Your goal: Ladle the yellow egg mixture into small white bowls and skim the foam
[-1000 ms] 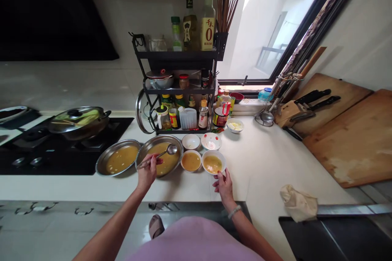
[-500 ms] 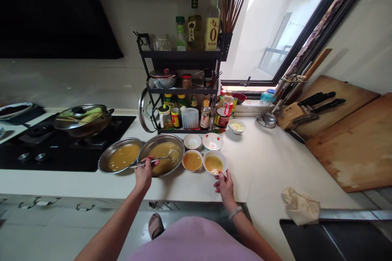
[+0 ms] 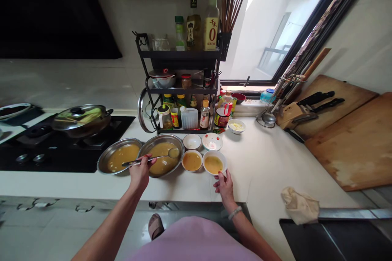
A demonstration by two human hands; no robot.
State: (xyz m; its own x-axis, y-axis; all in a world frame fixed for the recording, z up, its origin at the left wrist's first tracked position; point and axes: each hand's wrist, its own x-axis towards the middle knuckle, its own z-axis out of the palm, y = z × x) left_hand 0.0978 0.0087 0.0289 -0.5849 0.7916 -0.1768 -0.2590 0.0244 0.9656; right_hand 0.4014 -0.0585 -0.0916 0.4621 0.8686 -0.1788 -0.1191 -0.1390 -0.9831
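My left hand point(image 3: 140, 171) is closed round the handle of a metal ladle point(image 3: 153, 158), whose bowl holds yellow liquid over the right-hand steel basin point(image 3: 161, 159) of yellow liquid. A second steel basin point(image 3: 119, 159) with the same liquid sits to its left. My right hand point(image 3: 225, 185) rests with its fingertips at the near rim of a white bowl point(image 3: 214, 164) of yellow liquid. Another small bowl point(image 3: 191, 161) of it stands between that bowl and the basin.
Two more small white bowls point(image 3: 211, 141) stand behind, before a black spice rack point(image 3: 180, 85) with bottles. A lidded pan point(image 3: 81, 118) sits on the black hob at left. Cutting boards point(image 3: 352, 138), a knife block point(image 3: 290, 114) and a crumpled cloth point(image 3: 300, 206) lie right.
The ladle dipped into the right-hand basin and now sits level, filled with liquid. My left hand shifted slightly left. My right hand stays at the white bowl.
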